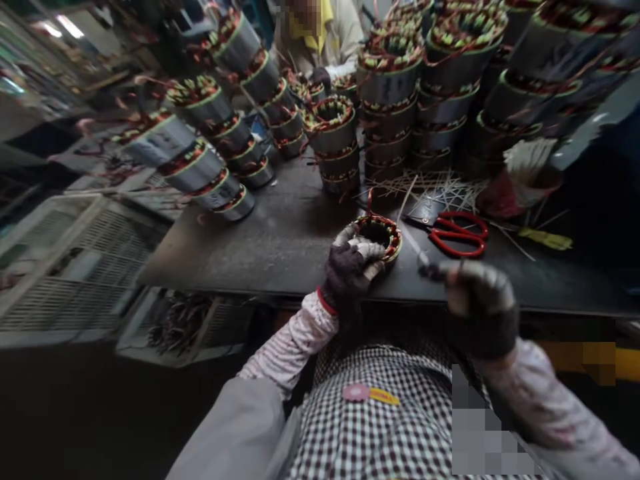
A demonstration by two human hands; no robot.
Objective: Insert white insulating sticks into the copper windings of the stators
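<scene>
My gloved left hand [351,265] is closed round the near left side of a motor stator [395,248], a ring with copper windings and pale green insulation. The stator stands on the dark table, its round opening facing up. In my gloved right hand [483,303] is a thin flat-bladed tool [416,245] with a dark handle. Its pale blade points up and left, to the right of the stator and apart from it. Motion blurs the right hand and the tool's exact kind is unclear. Red-handled scissors [459,233] lie just beyond the tool.
Stacks of stators [339,143] line the back of the table [260,247], with more leaning in view at left [173,153]. Thin pale strips [435,187] lie scattered near a red cup [520,190]. Plastic crates [70,267] stand at left. Another person [345,33] is across the table.
</scene>
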